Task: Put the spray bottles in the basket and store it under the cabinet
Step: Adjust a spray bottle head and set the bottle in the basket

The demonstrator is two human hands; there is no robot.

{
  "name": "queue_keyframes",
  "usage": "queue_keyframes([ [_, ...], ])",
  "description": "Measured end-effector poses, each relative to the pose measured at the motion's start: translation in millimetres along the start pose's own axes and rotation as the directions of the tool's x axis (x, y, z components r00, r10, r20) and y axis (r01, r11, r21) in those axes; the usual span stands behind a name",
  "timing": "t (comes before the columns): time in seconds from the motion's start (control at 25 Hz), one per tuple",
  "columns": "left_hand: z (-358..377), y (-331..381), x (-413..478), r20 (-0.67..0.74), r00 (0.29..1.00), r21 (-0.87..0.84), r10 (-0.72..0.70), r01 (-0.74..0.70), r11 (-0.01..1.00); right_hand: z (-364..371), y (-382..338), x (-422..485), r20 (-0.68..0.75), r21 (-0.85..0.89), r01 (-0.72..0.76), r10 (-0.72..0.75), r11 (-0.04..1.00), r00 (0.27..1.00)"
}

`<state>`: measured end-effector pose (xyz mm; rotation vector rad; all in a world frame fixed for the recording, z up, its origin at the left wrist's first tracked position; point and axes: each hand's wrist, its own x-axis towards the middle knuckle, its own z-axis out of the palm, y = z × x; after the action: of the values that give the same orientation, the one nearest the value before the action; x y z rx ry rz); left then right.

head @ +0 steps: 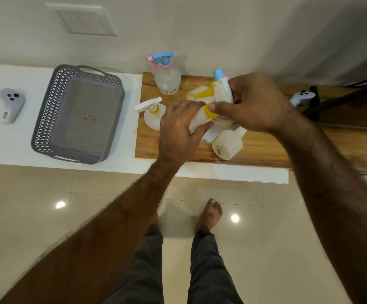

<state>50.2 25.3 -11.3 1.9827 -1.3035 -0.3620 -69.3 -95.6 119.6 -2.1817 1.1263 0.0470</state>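
An empty grey lattice basket stands on the white counter. Several spray bottles are grouped on the wooden top. A clear bottle with a blue and pink sprayer stands upright at the back. A white bottle with a yellow collar stands at the board's left edge, and another white bottle lies on its side at the front. My left hand grips the body of a white yellow-collared bottle. My right hand is closed on a white spray head with a blue nozzle, thumb on that yellow collar. A yellow trigger shows behind.
A grey hand controller lies on the counter left of the basket, and a second controller lies at the right, by dark cables. The wall runs right behind the counter. Glossy tiled floor and my bare foot are below.
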Motion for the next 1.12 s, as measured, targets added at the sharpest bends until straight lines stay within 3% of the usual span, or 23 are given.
queue_keyframes([
  [0.24, 5.4, 2.9, -4.6, -0.123, 0.992, 0.088, -0.03, 0.041, 0.995, 36.3, -11.0, 1.3, -0.272, 0.217, -0.204, 0.26, 0.955, 0.926],
  [0.4, 2.1, 0.1, -9.5, -0.221, 0.975, 0.131, -0.035, 0.065, 0.989, 50.7, -24.3, 0.1, -0.345, 0.272, -0.271, 0.356, 0.923, 0.868],
  [0.56, -13.6, 0.5, -12.2, -0.293, 0.953, 0.067, -0.078, 0.102, 0.993, 53.4, -40.0, -2.6, -0.344, 0.169, -0.169, 0.219, 0.971, 0.913],
  [0.68, -48.8, -25.3, -20.1, -0.413, 0.897, 0.051, -0.158, 0.196, 0.979, 65.3, -87.9, 3.9, -0.196, 0.077, -0.034, 0.048, 0.996, 0.979],
  [0.8, -57.6, -19.2, -33.1, -0.4, 0.896, -0.019, -0.192, 0.202, 0.979, 60.3, -98.0, 0.7, -0.14, 0.063, 0.051, -0.042, 0.997, 0.989],
  [1.0, -120.1, -85.2, -35.3, -0.486, 0.829, -0.054, -0.275, 0.286, 0.957, 116.0, -168.6, 39.1, -0.063, 0.096, 0.188, -0.182, 0.978, 0.981],
  [1.12, -149.3, -135.4, -33.1, -0.409, 0.868, -0.069, -0.283, 0.28, 0.957, 143.9, -205.3, 72.5, -0.02, 0.07, 0.239, -0.238, 0.968, 0.971],
])
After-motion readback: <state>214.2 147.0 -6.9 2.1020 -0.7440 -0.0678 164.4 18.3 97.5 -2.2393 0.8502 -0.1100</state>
